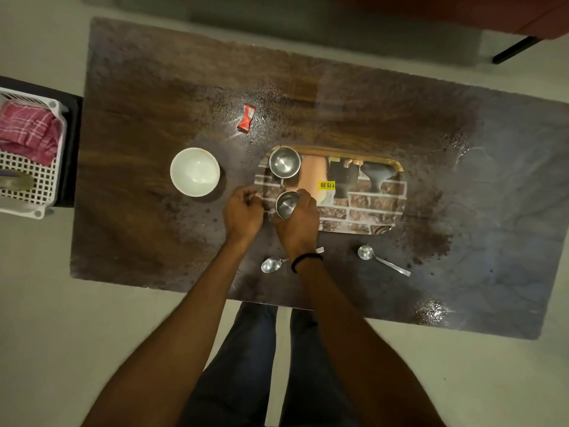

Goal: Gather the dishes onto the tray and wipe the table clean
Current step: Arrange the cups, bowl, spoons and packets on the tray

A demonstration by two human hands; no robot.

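One cup [284, 163] on tray [369, 211]; right hand [300, 217] clamped round second cup [288, 204], so lower upright beside first; left hand [243, 211] at rim, grip unclear.

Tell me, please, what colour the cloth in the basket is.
The cloth is pink with white check lines, best seen in the head view.

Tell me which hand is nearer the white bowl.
Left. The left hand is just right of the white bowl, beside the tray; the right hand is farther right, holding a steel cup over the tray.
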